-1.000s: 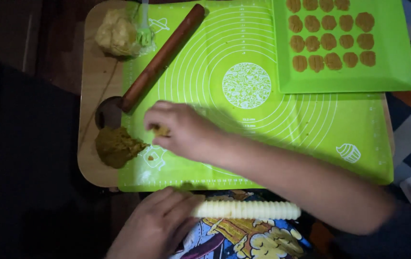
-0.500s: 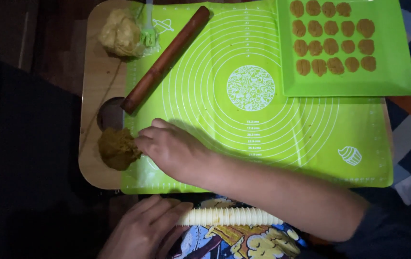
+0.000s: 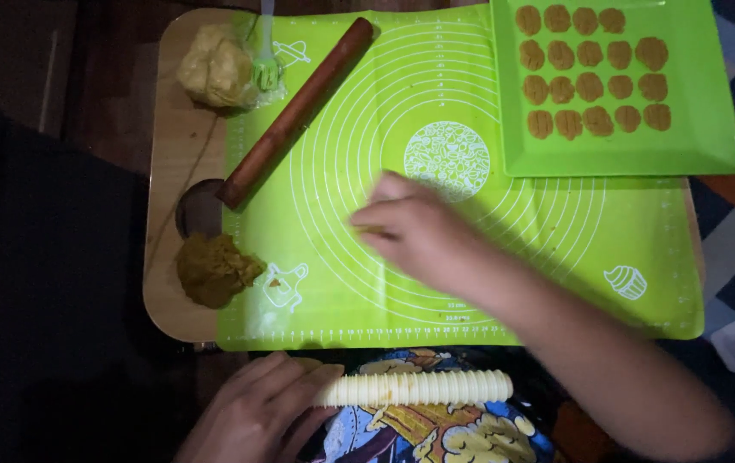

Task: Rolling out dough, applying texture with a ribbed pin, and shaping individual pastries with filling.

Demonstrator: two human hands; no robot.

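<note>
**Dough portioning on a silicone mat**

A dim room is shown, with a wooden board (image 3: 180, 163) carrying a green baking mat (image 3: 505, 266). The right hand (image 3: 415, 230), blurred, is held over the mat's centre; a small brown piece appears pinched in its fingertips, though this cannot be told for certain. The brown dough lump (image 3: 213, 269) lies at 9 o'clock of that hand. The left hand (image 3: 256, 411) is closed on a ribbed cream roller (image 3: 415, 387) at 6 o'clock. A green tray (image 3: 702, 154) of formed pieces sits at 1 o'clock. Portioning is judged under way; shaping the piece would be called for.
</note>
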